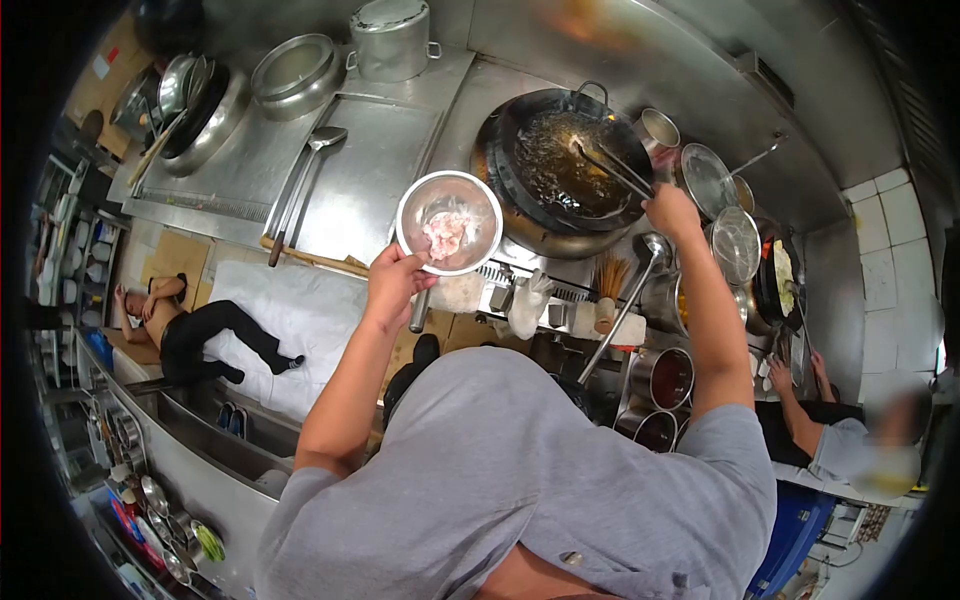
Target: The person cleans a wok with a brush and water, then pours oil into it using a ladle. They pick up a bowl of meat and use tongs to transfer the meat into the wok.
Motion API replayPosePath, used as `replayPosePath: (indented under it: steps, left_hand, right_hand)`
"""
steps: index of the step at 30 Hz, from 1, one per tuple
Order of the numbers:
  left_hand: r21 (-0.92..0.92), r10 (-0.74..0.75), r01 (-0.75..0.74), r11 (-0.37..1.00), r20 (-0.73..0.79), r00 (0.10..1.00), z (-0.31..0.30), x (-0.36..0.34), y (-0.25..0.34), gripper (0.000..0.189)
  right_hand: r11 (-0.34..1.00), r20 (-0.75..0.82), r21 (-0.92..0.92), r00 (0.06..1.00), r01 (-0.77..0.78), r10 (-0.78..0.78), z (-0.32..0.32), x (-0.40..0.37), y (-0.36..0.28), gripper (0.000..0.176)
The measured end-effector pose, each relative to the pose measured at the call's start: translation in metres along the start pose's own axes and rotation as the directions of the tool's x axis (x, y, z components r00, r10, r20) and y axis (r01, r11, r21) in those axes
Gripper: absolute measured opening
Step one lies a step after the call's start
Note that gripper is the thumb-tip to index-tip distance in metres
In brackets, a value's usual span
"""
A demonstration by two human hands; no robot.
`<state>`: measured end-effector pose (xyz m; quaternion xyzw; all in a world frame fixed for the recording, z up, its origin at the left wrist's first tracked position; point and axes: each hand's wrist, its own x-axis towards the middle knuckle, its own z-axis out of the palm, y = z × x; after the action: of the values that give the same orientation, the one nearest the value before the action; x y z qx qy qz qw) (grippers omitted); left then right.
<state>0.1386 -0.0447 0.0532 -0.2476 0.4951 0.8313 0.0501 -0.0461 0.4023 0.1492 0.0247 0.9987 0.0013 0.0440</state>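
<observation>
My left hand (393,283) grips the rim of a round metal bowl (410,205), with the thumb over its edge. Pale pink pieces, apparently raw meat (446,234), lie inside the bowl. It is held just left of a large black wok (512,205) of bubbling dark oil (565,175). My right hand (672,212) is closed around the near end of long, thin, dark tongs (625,175). Their two arms reach over the oil, tips apart, close to a small pale piece (577,143) whose details are blurred.
A ladle (650,255) and wire strainers (735,245) stand right of the wok. A spatula (325,138) lies on the steel counter (370,130), near a lidded pot (390,40). One person (185,335) lies at left; another person's hands (785,380) work at right.
</observation>
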Motion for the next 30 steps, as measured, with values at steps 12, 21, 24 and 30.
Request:
replayPosePath:
  steps: [12, 21, 24, 30]
  left_hand:
    - [0.058, -0.05, 0.047, 0.997, 0.044, 0.998, 0.001, 0.005, -0.01, 0.011]
    - [0.096, -0.057, 0.05, 0.994, 0.073, 0.996, 0.02, 0.01, -0.015, 0.011]
    - [0.083, -0.057, 0.052, 0.995, 0.064, 0.996, 0.021, 0.009, -0.016, 0.011]
    - [0.08, -0.057, 0.05, 0.996, 0.083, 0.995, 0.01, 0.014, -0.024, 0.012]
  right_hand:
    - [0.855, -0.159, 0.491, 0.947, -0.171, 0.28, 0.141, -0.105, 0.033, 0.05]
    - [0.88, -0.3, 0.47, 0.924, -0.075, 0.239, 0.156, -0.146, 0.052, 0.052]
    - [0.922, -0.185, 0.366, 0.961, -0.127, 0.205, 0.156, -0.155, 0.06, 0.052]
    - [0.871, -0.095, 0.431, 0.948, -0.237, 0.305, 0.14, -0.168, 0.055, 0.045]
